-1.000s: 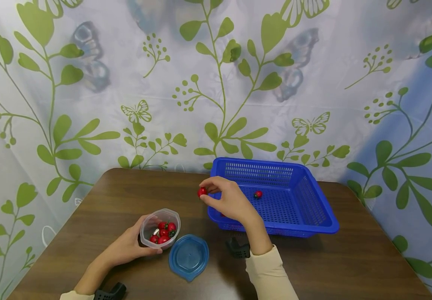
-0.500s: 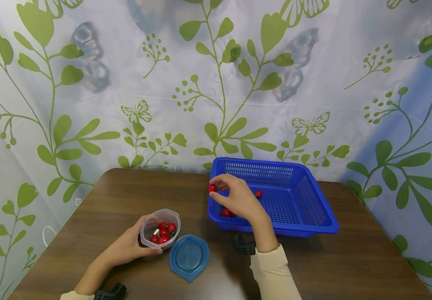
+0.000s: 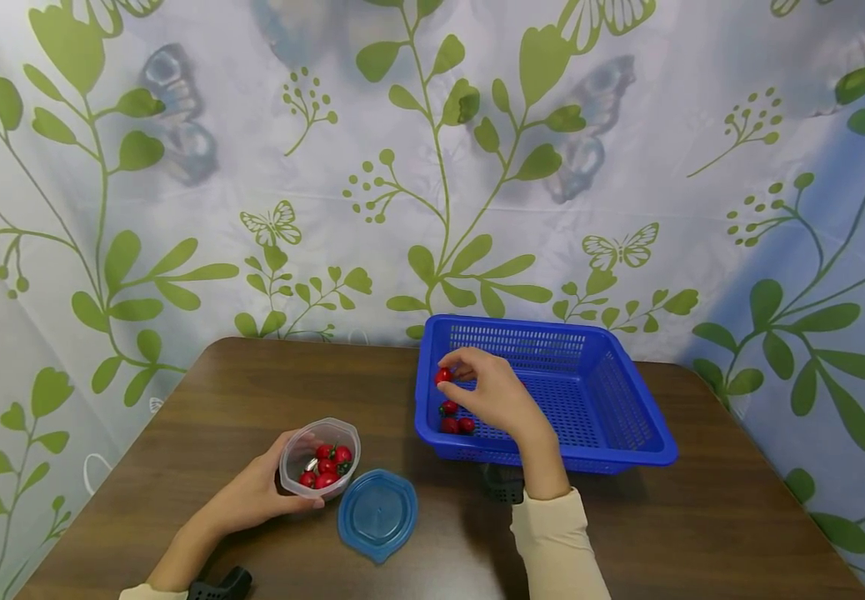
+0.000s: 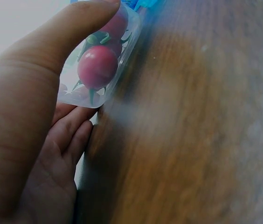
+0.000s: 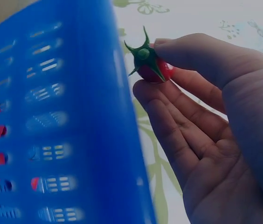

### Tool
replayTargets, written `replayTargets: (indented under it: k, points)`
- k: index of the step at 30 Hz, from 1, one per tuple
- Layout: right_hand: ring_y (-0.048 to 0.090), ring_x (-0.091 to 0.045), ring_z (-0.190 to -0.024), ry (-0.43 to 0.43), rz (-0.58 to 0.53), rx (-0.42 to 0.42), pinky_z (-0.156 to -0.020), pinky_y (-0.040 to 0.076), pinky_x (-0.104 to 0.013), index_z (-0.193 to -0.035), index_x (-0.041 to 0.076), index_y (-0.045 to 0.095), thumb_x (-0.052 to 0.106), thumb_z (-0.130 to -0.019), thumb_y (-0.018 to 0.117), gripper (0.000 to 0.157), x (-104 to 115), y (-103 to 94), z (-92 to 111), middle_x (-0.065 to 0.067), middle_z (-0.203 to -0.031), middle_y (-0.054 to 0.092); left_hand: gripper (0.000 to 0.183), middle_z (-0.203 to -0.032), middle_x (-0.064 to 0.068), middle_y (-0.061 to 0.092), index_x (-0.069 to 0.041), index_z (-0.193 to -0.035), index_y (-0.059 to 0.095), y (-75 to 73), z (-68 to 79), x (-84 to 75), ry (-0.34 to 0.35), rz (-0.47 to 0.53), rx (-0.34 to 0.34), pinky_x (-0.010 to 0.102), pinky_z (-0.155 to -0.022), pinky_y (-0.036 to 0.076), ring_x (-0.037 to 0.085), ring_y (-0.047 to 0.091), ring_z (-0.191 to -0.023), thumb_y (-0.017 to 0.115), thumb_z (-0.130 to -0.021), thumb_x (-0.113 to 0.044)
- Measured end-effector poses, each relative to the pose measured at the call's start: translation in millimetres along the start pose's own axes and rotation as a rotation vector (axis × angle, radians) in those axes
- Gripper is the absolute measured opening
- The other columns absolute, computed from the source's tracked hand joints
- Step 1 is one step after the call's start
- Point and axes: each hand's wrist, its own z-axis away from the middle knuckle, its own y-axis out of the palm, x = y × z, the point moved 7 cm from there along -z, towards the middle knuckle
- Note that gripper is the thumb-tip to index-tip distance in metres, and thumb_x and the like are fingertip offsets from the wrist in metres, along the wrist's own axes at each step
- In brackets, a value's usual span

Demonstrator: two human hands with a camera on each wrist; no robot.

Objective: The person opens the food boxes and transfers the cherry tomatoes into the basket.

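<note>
My right hand (image 3: 494, 393) pinches a red cherry tomato (image 5: 154, 65) with a green calyx between thumb and fingertips, above the left part of a blue plastic basket (image 3: 631, 442). Below it, several cherry tomatoes (image 3: 450, 425) lie on the basket floor by its left front corner. On the left, my left hand (image 3: 258, 486) grips a clear plastic container (image 3: 293, 454), tilted, with thumb and fingers around its side. Several cherry tomatoes (image 4: 98, 66) with green stems sit inside that container. Part of the basket floor is hidden behind my right hand.
A round blue lid (image 3: 377, 510) lies on the brown wooden table (image 3: 312, 379) between the container and the basket. Behind the table hangs a leaf-and-butterfly patterned curtain (image 3: 387, 167). Each wrist wears a black strap mount (image 3: 222, 583).
My right hand, holding the cherry tomato, has moved right from beside the basket's left rim to above its inside. More tomatoes in the basket now show below it. The left hand has stayed still.
</note>
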Motion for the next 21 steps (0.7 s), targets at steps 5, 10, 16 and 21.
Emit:
replayTargets:
  k: [5,10,16,21]
  points:
    - [0.070,-0.019,-0.103,0.024,0.000,0.023,-0.092,0.058,-0.041,-0.119,0.012,0.070,0.018,-0.094,0.077,0.027,-5.7,-2.8,1.7,-0.001,-0.113,0.072,0.094,-0.140,-0.005,0.061,-0.019,-0.149,0.040,-0.5,0.6,-0.6,0.012,-0.002,-0.005,0.034,-0.106,0.048,0.021,0.059,-0.128,0.089,-0.075,-0.053]
    - [0.070,-0.022,-0.106,0.048,-0.009,0.025,-0.092,0.058,-0.044,-0.122,0.010,0.069,0.017,-0.094,0.076,0.029,-12.6,-8.0,4.7,-0.004,-0.117,0.072,0.094,-0.141,-0.005,0.061,-0.020,-0.149,0.041,-0.1,0.8,-1.0,0.008,0.006,-0.005,0.034,-0.107,0.048,0.021,0.058,-0.129,0.089,-0.075,-0.053]
    - [0.071,-0.024,-0.107,0.067,-0.003,0.022,-0.093,0.057,-0.046,-0.122,0.011,0.069,0.017,-0.095,0.076,0.028,-21.2,-12.8,7.8,-0.004,-0.116,0.073,0.094,-0.141,-0.005,0.061,-0.019,-0.149,0.040,0.0,1.5,-1.5,-0.001,0.013,0.000,0.034,-0.107,0.047,0.022,0.058,-0.129,0.089,-0.076,-0.052]
    - [0.071,-0.024,-0.106,0.075,-0.008,0.021,-0.093,0.057,-0.047,-0.122,0.012,0.069,0.017,-0.095,0.075,0.027,-24.7,-14.6,8.6,-0.004,-0.114,0.073,0.094,-0.140,-0.005,0.060,-0.018,-0.149,0.041,-0.6,0.7,-2.2,-0.004,0.015,0.000,0.034,-0.106,0.047,0.021,0.058,-0.129,0.089,-0.076,-0.052]
